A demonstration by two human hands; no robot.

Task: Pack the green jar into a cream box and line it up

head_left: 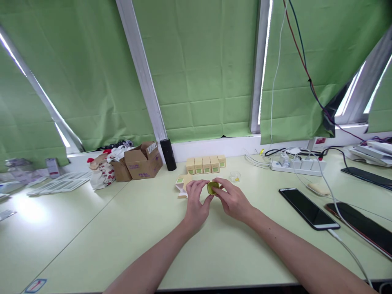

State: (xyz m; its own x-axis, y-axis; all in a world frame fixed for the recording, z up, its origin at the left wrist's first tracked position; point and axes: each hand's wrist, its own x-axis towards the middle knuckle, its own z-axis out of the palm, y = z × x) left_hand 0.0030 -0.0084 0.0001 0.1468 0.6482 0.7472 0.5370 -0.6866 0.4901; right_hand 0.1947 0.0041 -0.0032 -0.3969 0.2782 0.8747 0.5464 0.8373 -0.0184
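Observation:
My left hand (pixel 196 202) and my right hand (pixel 233 199) meet over the pale green table (pixel 128 228), and the fingers of both pinch a small olive-green round object (pixel 212 188) between them. Just left of my hands an unfolded small beige carton (pixel 182 184) lies flat on the table. Behind them, a row of several small beige boxes with green labels (pixel 206 164) stands by the window sill. A small clear item with a yellow spot (pixel 235 177) rests right of the row.
A black cylinder (pixel 168 154), a brown cardboard box (pixel 143 161) and a printed bag (pixel 102 169) sit at the back left. At the right are a power strip with cables (pixel 298 164) and a plugged-in phone (pixel 308 208), with further dark devices (pixel 364 226) beyond it.

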